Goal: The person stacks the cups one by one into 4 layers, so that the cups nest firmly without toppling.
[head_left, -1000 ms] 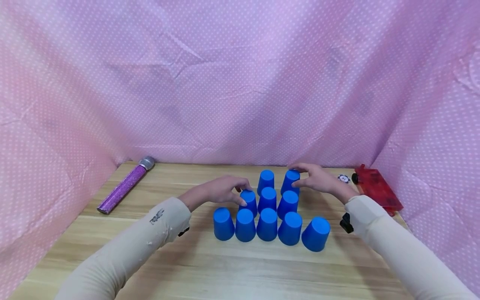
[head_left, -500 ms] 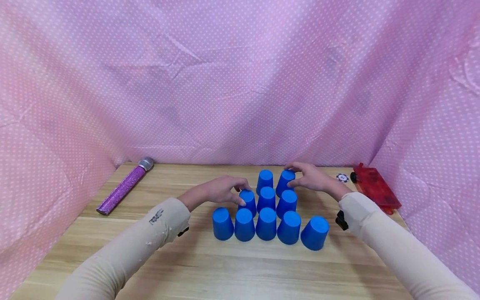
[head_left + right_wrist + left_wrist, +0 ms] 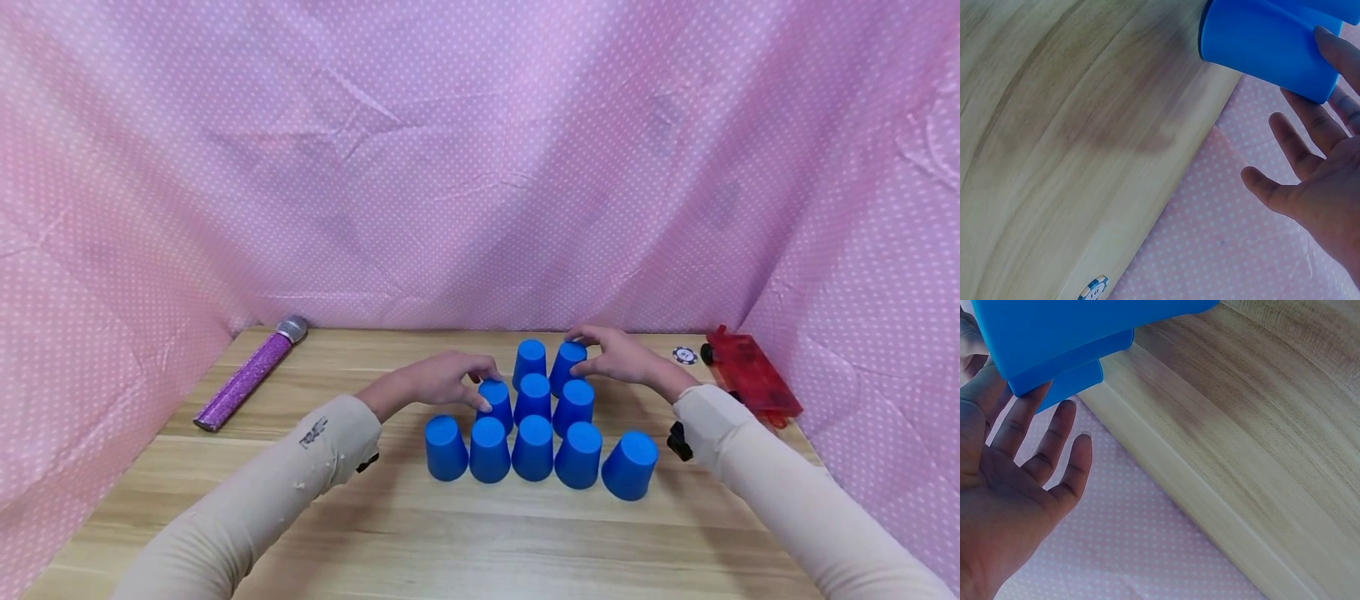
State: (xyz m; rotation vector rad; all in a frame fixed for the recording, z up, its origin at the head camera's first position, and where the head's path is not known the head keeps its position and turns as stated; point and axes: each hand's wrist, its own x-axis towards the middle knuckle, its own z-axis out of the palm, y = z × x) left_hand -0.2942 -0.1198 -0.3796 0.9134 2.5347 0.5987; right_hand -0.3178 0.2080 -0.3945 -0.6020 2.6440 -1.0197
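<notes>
Blue cups (image 3: 532, 450) form three rows. Our left hand (image 3: 450, 379) grips a middle-row cup (image 3: 498, 412); our right hand (image 3: 621, 356), a far-row cup (image 3: 564, 371).

**Pink Dotted Cloth (image 3: 480, 183) Around My Wooden Table (image 3: 525, 542)**

In front of me, a pink cloth with small white dots rises like a wall, and it also closes the left and the right side. It is not quite smooth: I see creases in the middle and near the right border. The light falls unevenly on it, so some parts look pale and others more purple. Before me is the table of light wood, whose grain runs mostly from left to right. Its far edge lies near the cloth. The wood shines softly close to me, and some blurred shadows lie on it.
</notes>
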